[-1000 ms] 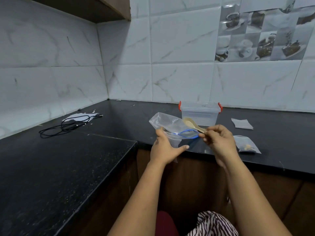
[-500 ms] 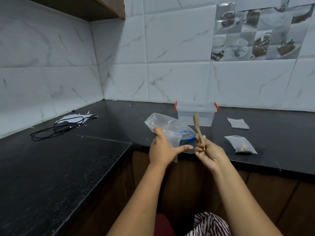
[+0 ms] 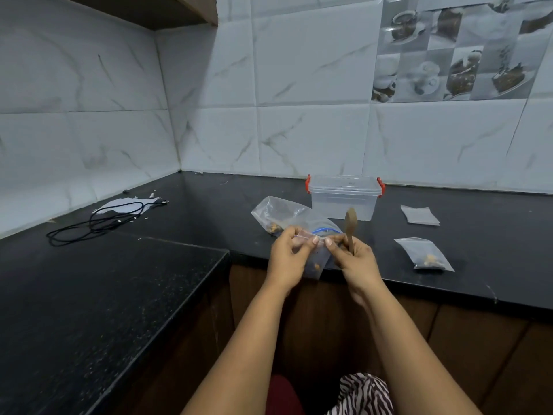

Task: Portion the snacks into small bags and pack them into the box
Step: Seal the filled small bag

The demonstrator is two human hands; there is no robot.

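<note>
My left hand (image 3: 285,259) and my right hand (image 3: 356,260) both pinch the top edge of a small clear bag (image 3: 317,262) with a few snacks at its bottom, held over the counter's front edge. My right hand also grips a wooden spoon (image 3: 350,224) that points upward. Behind the hands lies the large clear snack bag (image 3: 284,214) with a blue zip. The clear plastic box (image 3: 344,199) with red clips and its lid on stands further back. A filled small bag (image 3: 425,254) lies to the right.
A stack of flat empty small bags (image 3: 419,215) lies at the right rear of the black counter (image 3: 209,205). A coiled black cable (image 3: 101,220) on white paper lies at the left. The counter forms an L with a section to my left; tiled walls stand behind.
The spoon left the large bag and now stands upright in my right hand. Both hands came together on the small bag's top edge, which the left hand alone held before.
</note>
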